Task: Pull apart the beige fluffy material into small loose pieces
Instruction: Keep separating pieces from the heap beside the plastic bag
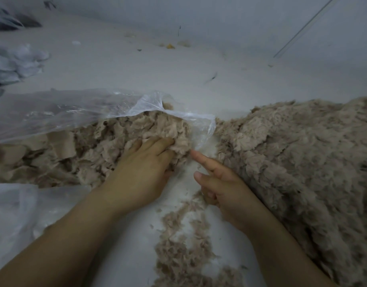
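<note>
Beige fluffy material point(137, 129) in matted chunks fills a clear plastic bag point(79, 112) lying open on the left. My left hand point(143, 168) reaches into the bag's mouth, its fingers closed on a clump of the material at the opening. My right hand point(218, 183) hovers just to the right, index finger and thumb stretched toward the clump, the other fingers curled, holding nothing. A big heap of loose fluffy pieces point(298, 162) spreads over the right side. A thin trail of small shreds point(182, 241) lies on the floor between my forearms.
The pale floor point(178, 75) stretches away to a wall at the top. White crumpled stuffing or cloth point(19, 61) sits at the far left, with dark items above it. More clear plastic point(19, 214) lies at the lower left. Small scraps point(170, 46) dot the far floor.
</note>
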